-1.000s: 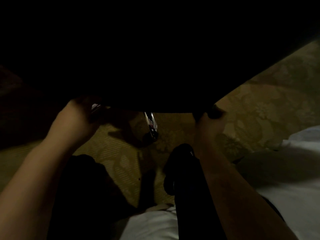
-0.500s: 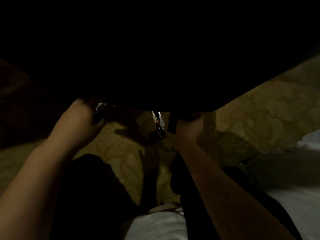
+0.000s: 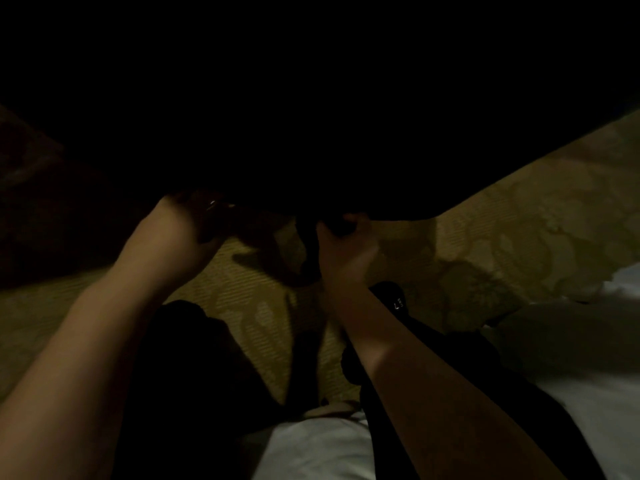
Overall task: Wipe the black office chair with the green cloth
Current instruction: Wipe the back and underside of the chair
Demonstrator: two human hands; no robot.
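Shifted leftward since earlier, my right hand (image 3: 346, 249) curls round a dark piece (image 3: 333, 227) beneath the black office chair (image 3: 311, 98), which fills the upper view; my left hand (image 3: 171, 233) grips a chrome-glinting part (image 3: 212, 203). I cannot discern the green cloth.

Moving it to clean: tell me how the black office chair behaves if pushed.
The black office chair fills the view, probably heavy. The patterned carpet likely drags on it; wheels aren't visible. Left hand grips its lower edge, right hand holds a dark wad there; it may tilt.
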